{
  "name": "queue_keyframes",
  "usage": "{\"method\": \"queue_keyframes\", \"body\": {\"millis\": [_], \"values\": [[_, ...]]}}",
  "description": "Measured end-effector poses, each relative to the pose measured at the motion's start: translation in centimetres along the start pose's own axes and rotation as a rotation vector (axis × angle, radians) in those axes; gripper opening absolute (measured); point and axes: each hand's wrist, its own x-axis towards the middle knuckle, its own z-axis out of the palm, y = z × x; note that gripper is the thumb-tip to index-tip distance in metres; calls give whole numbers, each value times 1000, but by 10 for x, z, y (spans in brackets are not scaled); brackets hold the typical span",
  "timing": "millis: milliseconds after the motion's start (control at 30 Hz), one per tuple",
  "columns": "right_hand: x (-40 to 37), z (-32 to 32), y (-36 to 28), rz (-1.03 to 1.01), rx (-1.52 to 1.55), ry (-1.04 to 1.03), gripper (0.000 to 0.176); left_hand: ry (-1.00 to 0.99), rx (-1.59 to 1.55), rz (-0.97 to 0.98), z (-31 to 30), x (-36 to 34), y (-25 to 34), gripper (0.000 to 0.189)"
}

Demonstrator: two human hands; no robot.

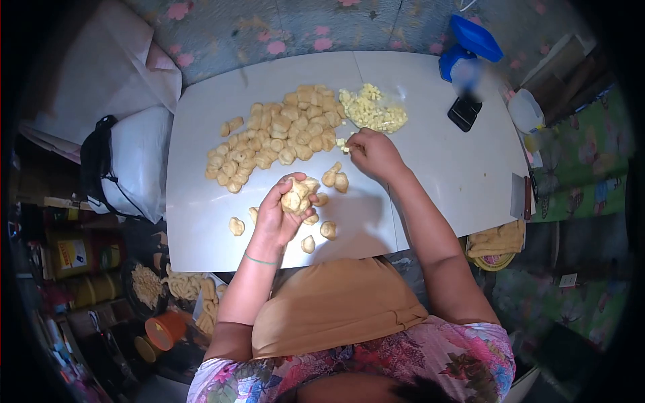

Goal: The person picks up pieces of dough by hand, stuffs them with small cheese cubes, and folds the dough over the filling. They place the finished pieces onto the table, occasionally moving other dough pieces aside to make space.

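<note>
My left hand (274,213) is cupped, palm up, around several dough pieces (295,196) above the table's near side. Fingers bent together, my right hand (377,156) pinches at a few pale yellow cubes (343,143), which look like cheese, beside the dough pile. Just beyond it, a larger heap of the same cubes (369,107) lies on clear plastic. A broad pile of dough pieces (275,134) covers the table's left middle. Loose dough pieces lie around my left hand, among them one at the left (236,226) and one nearer me (308,244).
The white table (443,188) has a blue scale (463,57) and a black case (464,113) at its far right. A cleaver (521,196) lies by the right edge. A white sack (134,168) stands left; below it are a pan (146,285) and an orange pot (164,330).
</note>
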Motion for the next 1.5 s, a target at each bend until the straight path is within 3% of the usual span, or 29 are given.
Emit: {"method": "queue_keyframes", "body": {"millis": [33, 233, 333, 433, 533, 733, 833, 933, 1100, 1200, 1300, 1400, 1500], "values": [[-1, 0, 6, -35, -24, 38, 14, -13, -25, 7, 3, 1, -3, 34], [-17, -30, -13, 401, 295, -34, 21, -47, -75, 22, 26, 9, -22, 44], [-23, -29, -1, 193, 105, -9, 21, -56, -63, 23, 32, 15, -29, 46], [-26, -25, 11, 138, -117, -12, 23, -57, -50, 29, 37, 21, -35, 46], [-33, -32, -1, 258, 462, 54, 21, -50, -43, 25, 39, 25, -38, 45], [-54, -27, -57, -49, 736, -43, 30, -62, -66, 82, 50, 29, -46, 48], [-49, -26, -62, -372, 127, 71, 37, -72, 9, 130, 59, 25, -46, 53], [-49, -33, -71, -336, 39, -12, 45, -56, 127, 155, 63, 20, -43, 59], [-47, -39, -66, -173, 631, -101, 52, -125, 126, 186, 68, 18, -36, 67], [-47, -37, -60, -145, 827, -138, 52, -121, 151, 189, 74, 17, -34, 69], [-46, -29, -55, -209, 794, -135, 50, -213, 33, 168, 74, 14, -33, 69], [-46, -29, -59, -216, 726, -122, 49, -170, 208, 219, 72, 19, -37, 60], [-44, -35, -56, -242, 737, -93, 44, -213, 150, 166, 63, 20, -36, 63]]}}
